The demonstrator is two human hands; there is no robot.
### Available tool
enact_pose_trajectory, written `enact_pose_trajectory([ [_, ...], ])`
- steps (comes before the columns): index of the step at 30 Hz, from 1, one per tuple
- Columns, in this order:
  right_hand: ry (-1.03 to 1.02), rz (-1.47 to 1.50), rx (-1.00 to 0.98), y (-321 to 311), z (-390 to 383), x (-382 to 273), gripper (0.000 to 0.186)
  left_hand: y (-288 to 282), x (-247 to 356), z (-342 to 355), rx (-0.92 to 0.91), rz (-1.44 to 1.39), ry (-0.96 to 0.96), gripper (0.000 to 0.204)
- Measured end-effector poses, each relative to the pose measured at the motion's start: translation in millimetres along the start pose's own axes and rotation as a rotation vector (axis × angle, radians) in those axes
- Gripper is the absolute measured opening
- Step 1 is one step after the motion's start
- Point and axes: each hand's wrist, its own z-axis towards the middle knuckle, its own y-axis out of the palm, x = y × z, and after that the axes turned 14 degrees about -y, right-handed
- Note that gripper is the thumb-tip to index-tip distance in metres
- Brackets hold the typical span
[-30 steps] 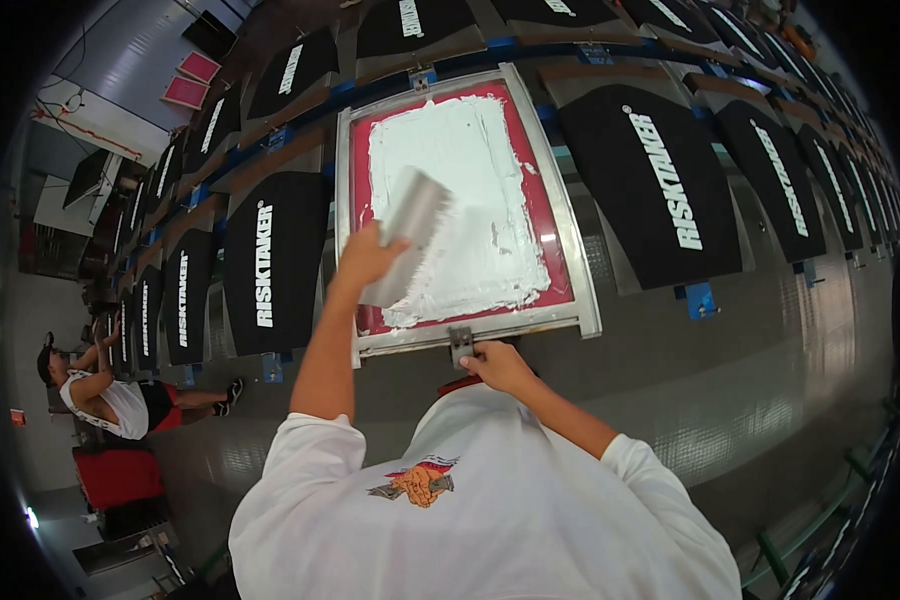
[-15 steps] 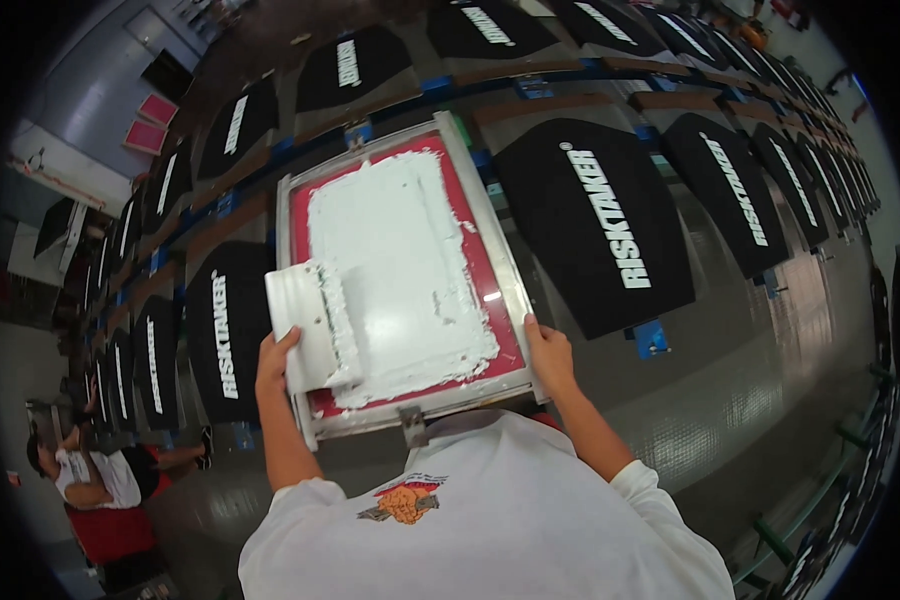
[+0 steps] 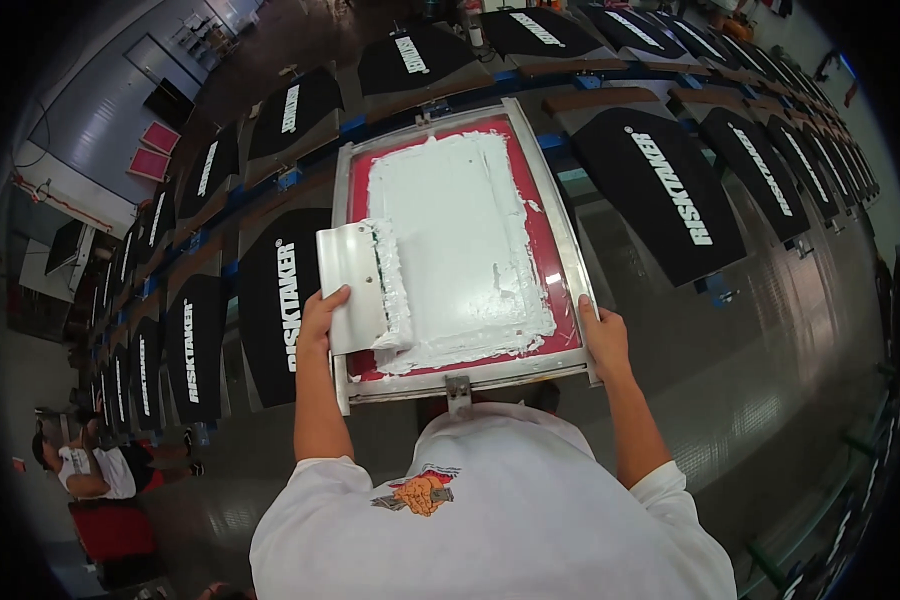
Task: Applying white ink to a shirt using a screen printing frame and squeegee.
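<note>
- Grips the squeegee [image 3: 346, 275] along its left side with the left hand [image 3: 321, 315], closed, with the thumb on the face and the fingers mostly hidden.
- Holds the frame [image 3: 562, 250] with the right hand [image 3: 606, 340], closed on the right rail near the lower corner; cannot tell how the fingers wrap underneath.
- Has the squeegee over the frame's left rail, with the clotted edge turned toward the ink [image 3: 450, 230]; cannot tell whether pressed down or just above.
- Has the frame just ahead of the white shirt [image 3: 510, 500], with red mesh [image 3: 523, 165] inside, mostly under white ink with thick ridges around the margins.
- Flanked on both sides by black panels [image 3: 635, 210] with white lettering; fitted at the near rail with a clamp [image 3: 458, 393].
- Probably stiff and fairly light, as a squeegee; best held on the bare face, away from the inked edge, likely slippery and heavy with paste.
- Likely rigid but bulky, as a frame; best held by clean metal near the corners, well clear of the mesh, probably taut and easily torn.
</note>
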Motion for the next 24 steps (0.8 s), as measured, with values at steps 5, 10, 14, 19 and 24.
enact_pose_trajectory([
  [5,-0.01,-0.06,0.0,-34.4,42.4,22.8,0.059,52.1,-1.6,3.2,-0.041,-0.025,-0.011,0.042],
  [10,0.009,-0.002,-0.015,-48.7,62.2,43.2,0.06,77.2,-8.5,1.5,0.0,-0.016,-0.029,0.041],
  [14,0.024,0.035,-0.041,-51.8,73.7,43.9,0.059,85.8,-13.1,1.0,0.015,-0.017,-0.02,0.041],
  [19,0.073,0.019,-0.07,-48.4,91.4,51.4,0.06,80.5,-31.2,18.9,0.005,-0.107,-0.015,0.042],
  [24,-0.017,-0.213,0.01,-55.0,79.6,51.2,0.049,88.6,-10.6,29.4,0.03,0.005,-0.003,0.039],
])
